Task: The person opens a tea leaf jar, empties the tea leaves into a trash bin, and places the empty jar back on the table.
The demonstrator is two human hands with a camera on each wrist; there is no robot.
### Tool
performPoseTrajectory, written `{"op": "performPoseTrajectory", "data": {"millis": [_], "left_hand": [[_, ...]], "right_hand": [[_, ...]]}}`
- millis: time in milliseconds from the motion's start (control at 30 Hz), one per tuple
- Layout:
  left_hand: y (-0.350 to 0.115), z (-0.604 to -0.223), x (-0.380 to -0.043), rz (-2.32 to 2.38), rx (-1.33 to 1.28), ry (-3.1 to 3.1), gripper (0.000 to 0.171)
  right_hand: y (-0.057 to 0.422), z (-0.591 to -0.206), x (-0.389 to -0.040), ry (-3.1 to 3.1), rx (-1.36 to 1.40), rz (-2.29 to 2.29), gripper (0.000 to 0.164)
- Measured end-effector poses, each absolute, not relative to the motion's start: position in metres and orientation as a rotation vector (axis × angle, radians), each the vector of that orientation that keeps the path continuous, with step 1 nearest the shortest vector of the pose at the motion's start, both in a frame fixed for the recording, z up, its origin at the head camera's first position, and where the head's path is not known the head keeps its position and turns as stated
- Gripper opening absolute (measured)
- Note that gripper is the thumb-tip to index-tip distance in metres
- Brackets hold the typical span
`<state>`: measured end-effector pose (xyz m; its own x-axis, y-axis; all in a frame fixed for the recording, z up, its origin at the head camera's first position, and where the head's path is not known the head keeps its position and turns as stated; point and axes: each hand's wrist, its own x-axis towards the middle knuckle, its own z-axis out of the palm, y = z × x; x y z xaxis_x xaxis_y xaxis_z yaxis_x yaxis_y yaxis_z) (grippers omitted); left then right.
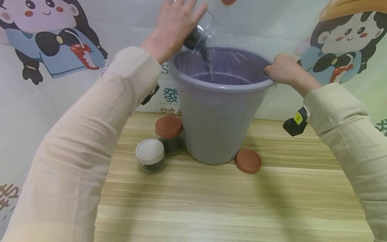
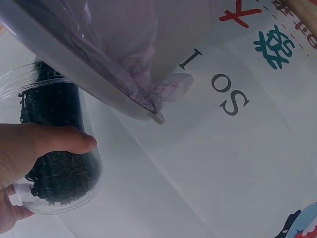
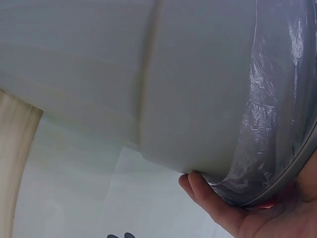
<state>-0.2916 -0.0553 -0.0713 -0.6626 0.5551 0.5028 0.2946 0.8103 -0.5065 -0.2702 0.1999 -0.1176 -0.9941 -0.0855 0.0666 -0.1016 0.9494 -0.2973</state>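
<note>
My left hand (image 1: 176,28) grips a clear jar (image 2: 64,168) of dark, dried leaf-like bits, tipped mouth-down over the left rim of a grey trash can (image 1: 217,124). A stream of the dark bits (image 1: 206,57) falls from the jar's mouth into the can. A thin purplish plastic liner (image 3: 262,99) covers the can's inside and folds over its rim. On the opposite side my right hand (image 1: 282,69) holds the rim, its fingers (image 3: 208,196) curled beneath the edge against the outer wall.
Left of the can stand a red-lidded jar (image 1: 169,134) and a shorter white-lidded jar (image 1: 150,156), both with dark contents. A loose red lid (image 1: 248,161) lies by the can's base at right, on the wood-grain table (image 1: 211,201). A printed cartoon sheet (image 1: 127,20) hangs behind.
</note>
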Motion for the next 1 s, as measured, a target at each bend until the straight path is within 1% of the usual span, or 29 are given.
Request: {"op": "performPoseTrajectory", "data": {"millis": [233, 400, 500, 633, 1000], "left_hand": [[-0.0554, -0.0714, -0.2929, 0.531, -0.628, -2.294, 0.076], [-0.0544, -0.0706, -0.2933, 0.549, -0.633, -2.308, 0.08], [-0.0534, -0.0704, -0.2938, 0.56, -0.637, -2.302, 0.079], [-0.0526, -0.0713, -0.2947, 0.563, -0.652, -2.272, 0.077], [-0.0516, -0.0749, -0.2944, 0.66, -0.654, -2.222, 0.08]], "right_hand": [[0.2005, -0.1166, -0.2704, -3.061, 0.146, 0.475, 0.025], [0.2009, -0.1166, -0.27, -3.056, 0.164, 0.472, 0.022], [0.2009, -0.1168, -0.2701, -3.047, 0.175, 0.46, 0.022], [0.2003, -0.117, -0.2699, -3.043, 0.174, 0.452, 0.022], [0.1995, -0.1172, -0.2695, -3.051, 0.153, 0.471, 0.022]]}}
